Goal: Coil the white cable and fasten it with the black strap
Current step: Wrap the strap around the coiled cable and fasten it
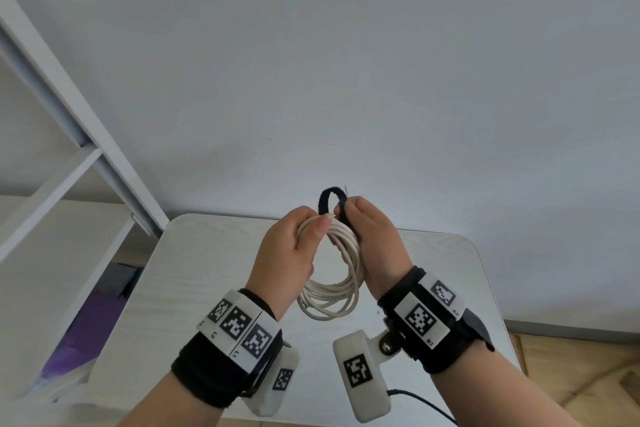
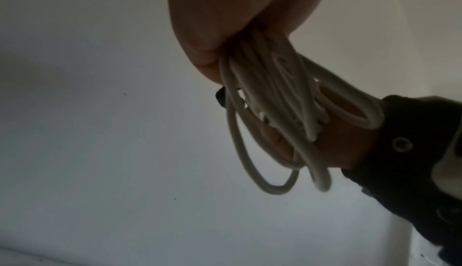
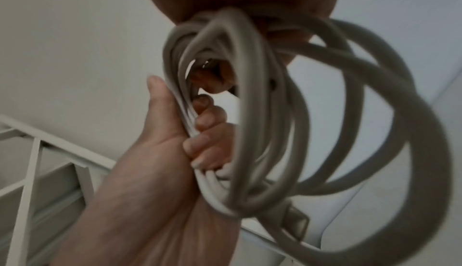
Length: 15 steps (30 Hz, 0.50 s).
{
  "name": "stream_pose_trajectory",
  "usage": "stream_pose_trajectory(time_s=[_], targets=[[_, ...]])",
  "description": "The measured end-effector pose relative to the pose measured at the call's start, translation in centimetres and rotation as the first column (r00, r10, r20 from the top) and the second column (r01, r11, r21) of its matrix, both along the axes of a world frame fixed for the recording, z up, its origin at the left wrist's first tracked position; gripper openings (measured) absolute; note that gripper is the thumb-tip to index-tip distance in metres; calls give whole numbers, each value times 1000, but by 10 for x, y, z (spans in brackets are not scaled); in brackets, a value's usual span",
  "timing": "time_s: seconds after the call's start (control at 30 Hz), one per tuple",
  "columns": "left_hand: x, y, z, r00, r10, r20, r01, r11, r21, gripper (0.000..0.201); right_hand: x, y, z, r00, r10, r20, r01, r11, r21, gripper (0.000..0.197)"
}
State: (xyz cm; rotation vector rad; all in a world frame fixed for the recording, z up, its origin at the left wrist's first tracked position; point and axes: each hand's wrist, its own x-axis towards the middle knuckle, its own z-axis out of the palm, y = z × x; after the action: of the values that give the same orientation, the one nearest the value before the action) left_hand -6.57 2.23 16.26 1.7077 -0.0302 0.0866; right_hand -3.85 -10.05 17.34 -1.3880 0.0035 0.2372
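The white cable [image 1: 341, 291] hangs in several loops above the table, held up between both hands. My left hand [image 1: 294, 246] grips the top of the coil, fingers curled round the bundled strands [image 3: 200, 132]. My right hand [image 1: 372, 236] pinches the black strap [image 1: 332, 199], which arches as a small loop over the top of the coil between the two hands. In the left wrist view the loops [image 2: 275, 112] drop from the fist, with a black bit of strap [image 2: 221, 96] behind them. In the right wrist view the loops [image 3: 262, 112] swing close and blurred; a connector end [image 3: 297, 223] dangles low.
A small pale table [image 1: 194, 270] with rounded corners lies under the hands. A white shelf frame [image 1: 69, 135] stands at the left, with purple material [image 1: 86, 329] below it. A thin black wire [image 1: 426, 406] runs from the right wrist camera. A plain wall is behind.
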Motion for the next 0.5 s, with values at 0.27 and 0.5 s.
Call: stream_pose_trajectory(time_s=[0.27,0.5], targets=[[-4,-2,3,975,36,221,-87,970,226,29,-3,-1,-2,999,23,-31,-22,1000,13,29],[-6,-4,2,983,53,173,-80,985,155,24,-3,-3,0,1000,0,-1,0,999,-43,25]])
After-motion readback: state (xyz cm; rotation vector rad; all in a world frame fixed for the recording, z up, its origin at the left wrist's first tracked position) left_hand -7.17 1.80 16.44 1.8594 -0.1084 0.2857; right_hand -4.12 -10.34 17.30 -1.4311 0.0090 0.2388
